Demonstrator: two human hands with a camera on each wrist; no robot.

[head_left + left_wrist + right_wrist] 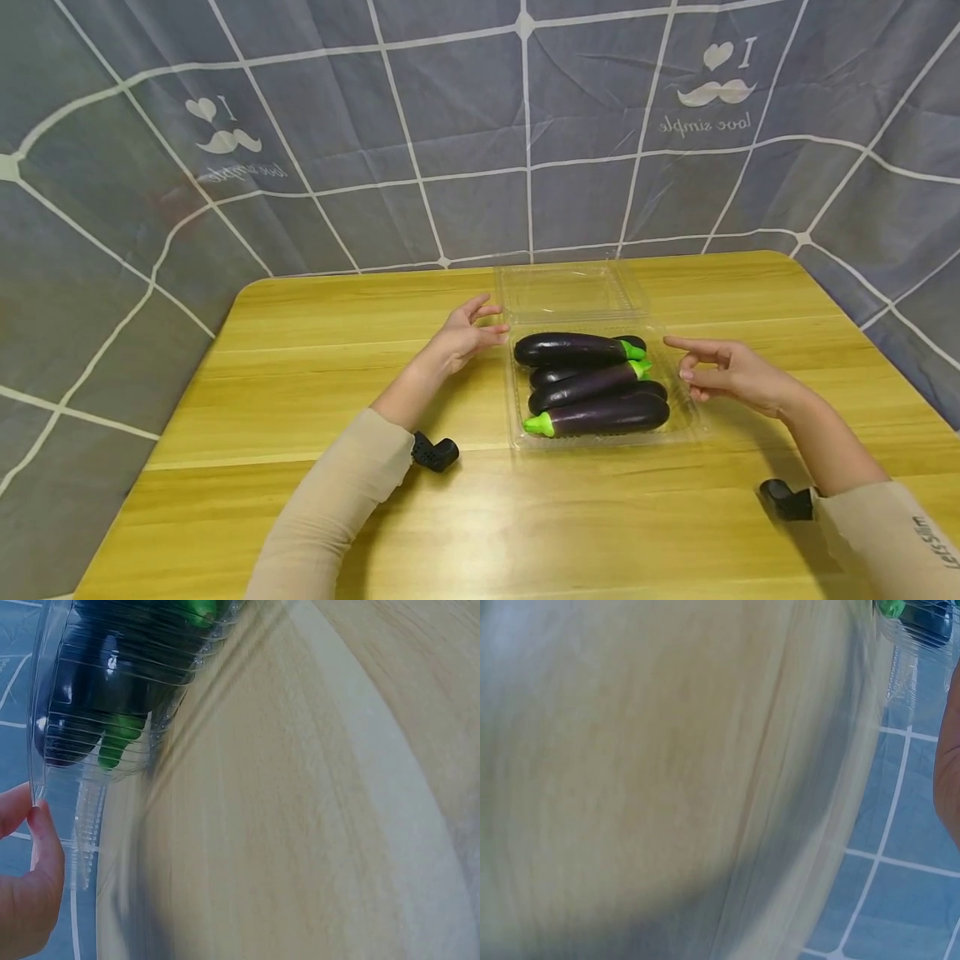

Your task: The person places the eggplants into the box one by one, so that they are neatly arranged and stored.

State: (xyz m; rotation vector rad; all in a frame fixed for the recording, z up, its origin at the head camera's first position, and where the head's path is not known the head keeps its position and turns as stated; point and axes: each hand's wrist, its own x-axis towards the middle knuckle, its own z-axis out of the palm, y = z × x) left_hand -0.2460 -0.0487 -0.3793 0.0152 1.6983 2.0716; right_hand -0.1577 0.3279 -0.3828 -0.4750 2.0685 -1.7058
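Note:
A clear plastic clamshell container (pixel 600 443) stands on the table with several dark purple eggplants (pixel 573 348) in its base. Its hinged lid (pixel 566 290) lies folded back toward the curtain. At the container's left side is my left hand (pixel 459 337); in the left wrist view its thumb and a finger (pixel 46 840) pinch the rim. My right hand (pixel 738 377) is at the opposite side, index finger stretched along the edge, the thumb and curled fingers at the rim. Only a strip of that hand (pixel 949 761) shows in the right wrist view, its fingertips out of frame.
The wooden table (pixel 315 367) has rounded far corners. A grey curtain with white grid lines (pixel 465 108) hangs behind and beside it. Black camera mounts (pixel 435 452) stick out from both sleeves, close above the tabletop.

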